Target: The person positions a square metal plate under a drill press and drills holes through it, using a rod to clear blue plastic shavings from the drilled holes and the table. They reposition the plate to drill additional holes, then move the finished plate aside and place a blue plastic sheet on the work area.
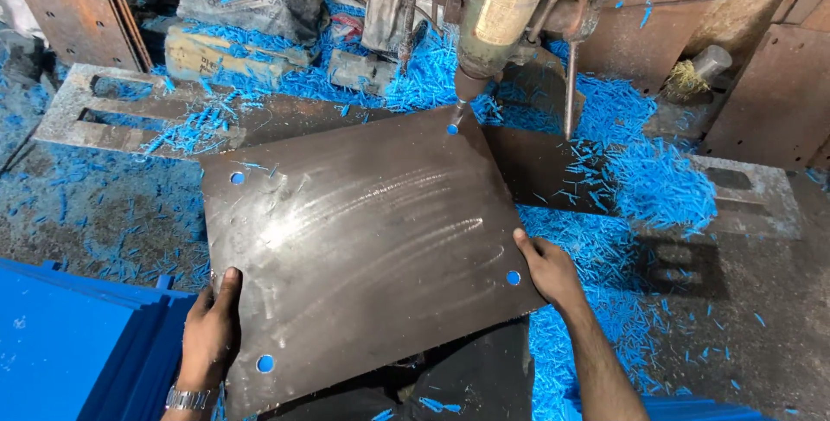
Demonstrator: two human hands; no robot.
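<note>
Your dark steel plate (363, 248), flat, scuffed and shiny in streaks, lies tilted across the drill press table (130, 123), one corner hole under the drill bit (456, 114); keep it pressed flat and square so it cannot spin; blue plastic shavings (657, 179), short and curly, litter everything; your left hand (210, 330) clamps the near edge, thumb on top; your right hand (546, 267) grips the right corner.
</note>
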